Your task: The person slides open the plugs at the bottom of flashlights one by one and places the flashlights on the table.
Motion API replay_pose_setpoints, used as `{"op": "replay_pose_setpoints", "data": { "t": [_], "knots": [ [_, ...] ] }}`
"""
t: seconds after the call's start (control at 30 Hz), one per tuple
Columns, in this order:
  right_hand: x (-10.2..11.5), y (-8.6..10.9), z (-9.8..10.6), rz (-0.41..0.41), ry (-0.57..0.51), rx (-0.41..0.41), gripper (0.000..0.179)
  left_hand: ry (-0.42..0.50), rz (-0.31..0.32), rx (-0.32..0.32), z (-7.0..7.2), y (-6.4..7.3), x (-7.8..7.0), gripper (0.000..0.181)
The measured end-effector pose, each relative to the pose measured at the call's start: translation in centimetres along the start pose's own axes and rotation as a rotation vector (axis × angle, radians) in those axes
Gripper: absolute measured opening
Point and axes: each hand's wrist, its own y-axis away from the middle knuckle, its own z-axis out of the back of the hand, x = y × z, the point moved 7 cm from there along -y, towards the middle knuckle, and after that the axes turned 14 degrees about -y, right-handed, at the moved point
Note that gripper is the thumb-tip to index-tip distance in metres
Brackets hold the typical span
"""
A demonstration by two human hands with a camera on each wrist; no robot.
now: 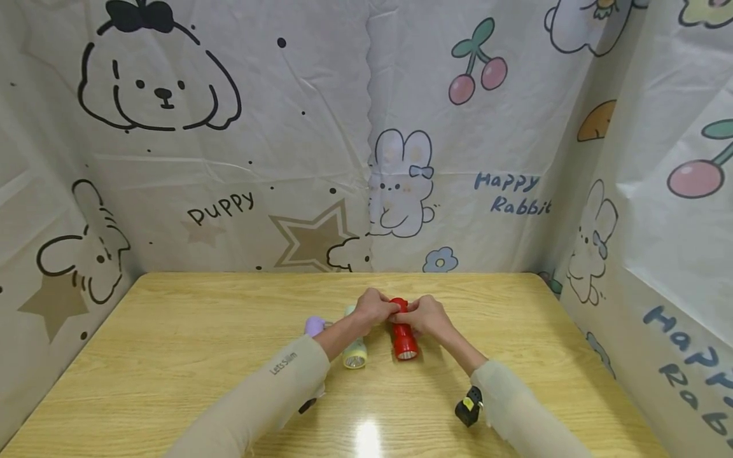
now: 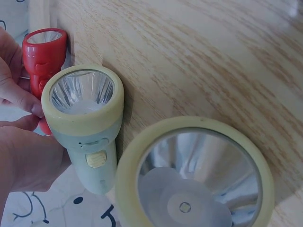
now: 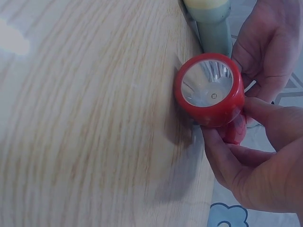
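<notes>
A red flashlight (image 1: 405,345) lies on the table with its lens toward the person. My left hand (image 1: 375,306) pinches its far tail end. From the other side, my right hand (image 1: 428,315) grips the handle with thumb and fingers, as the right wrist view shows around the red flashlight (image 3: 208,90). The two hands' fingertips meet near the tail, hiding part of it. Just left of it, under the left forearm, lies a pale green flashlight (image 1: 355,356) with a yellow rim and a cream switch (image 2: 96,160).
A purple flashlight (image 1: 314,326) lies further left, partly behind the left sleeve. In the left wrist view, a large cream-rimmed lens (image 2: 194,189) fills the near foreground. A printed cloth (image 1: 321,127) hangs behind the wooden table (image 1: 217,318) and along its sides.
</notes>
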Motion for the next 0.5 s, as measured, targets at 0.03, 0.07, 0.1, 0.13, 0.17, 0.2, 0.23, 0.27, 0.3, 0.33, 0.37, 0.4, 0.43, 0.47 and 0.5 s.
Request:
{"op": "replay_pose_setpoints", "data": {
  "t": [0.03,0.07,0.1,0.13,0.17,0.2,0.23,0.27,0.3,0.33,0.37,0.4,0.43,0.47,0.5],
  "knots": [
    [0.02,-0.05,0.00,0.004,0.007,-0.001,0.039,0.000,-0.002,-0.002,0.01,0.02,-0.03,0.015],
    [0.05,-0.10,0.01,0.006,0.013,-0.002,0.041,-0.002,-0.004,-0.005,0.00,0.05,-0.05,0.016],
    [0.08,-0.12,0.02,0.005,0.016,-0.004,0.043,-0.004,-0.006,-0.009,0.00,0.06,-0.08,0.016],
    [0.10,-0.13,0.03,0.007,0.021,-0.004,0.043,-0.004,-0.006,-0.011,-0.03,0.08,-0.09,0.016],
    [0.11,-0.14,0.04,0.009,0.026,-0.004,0.043,0.000,-0.004,-0.011,-0.08,0.09,-0.09,0.016],
    [0.10,-0.15,0.05,0.010,0.030,-0.004,0.043,0.002,-0.003,-0.014,-0.13,0.10,-0.09,0.016],
    [0.07,-0.17,0.03,0.008,0.031,-0.003,0.042,0.005,-0.001,-0.014,-0.19,0.11,-0.08,0.016],
    [0.06,-0.17,0.04,0.008,0.031,-0.003,0.042,0.007,0.000,-0.015,-0.23,0.13,-0.08,0.016],
    [0.02,-0.19,0.05,0.008,0.031,-0.002,0.041,0.008,0.001,-0.014,-0.26,0.12,-0.08,0.016],
    [0.00,-0.22,0.05,0.009,0.033,-0.001,0.041,0.010,0.001,-0.013,-0.27,0.11,-0.07,0.016],
    [-0.03,-0.24,0.05,0.009,0.035,0.000,0.041,0.008,0.001,-0.013,-0.27,0.08,-0.08,0.015],
    [-0.05,-0.28,0.04,0.010,0.036,0.002,0.041,0.003,0.000,-0.014,-0.25,0.07,-0.10,0.015],
    [-0.06,-0.31,0.03,0.010,0.037,0.003,0.041,0.000,-0.001,-0.014,-0.23,0.06,-0.12,0.015],
    [-0.07,-0.34,0.04,0.009,0.039,0.003,0.041,-0.005,-0.004,-0.015,-0.20,0.06,-0.15,0.015],
    [-0.10,-0.39,0.04,0.009,0.043,0.003,0.041,-0.011,-0.007,-0.018,-0.18,0.05,-0.18,0.015]
  ]
}}
